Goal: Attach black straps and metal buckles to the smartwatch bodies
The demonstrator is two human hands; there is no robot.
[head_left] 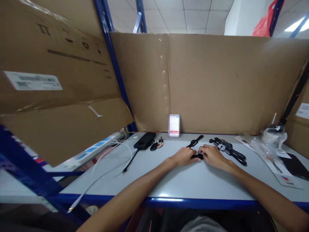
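Both hands meet over the middle of the white table, gripping a small black object (198, 156) that looks like a strap. Its left end is between the closed fingers of my left hand (185, 156). At its right end, the bent fingers of my right hand (210, 155) are closed on it, and they hide part of it. Just behind my left hand lies a black watch-like band (195, 141). To the right of my right hand is a pile of black straps (229, 150) with a small grey piece on top.
On the white table (173, 183), a black power bank (145, 140), keys (159, 142) and white cables (113, 161) lie left. A lit phone (174, 125) stands at the back cardboard. Plastic packaging (267, 151) and a dark flat object (295, 166) lie right.
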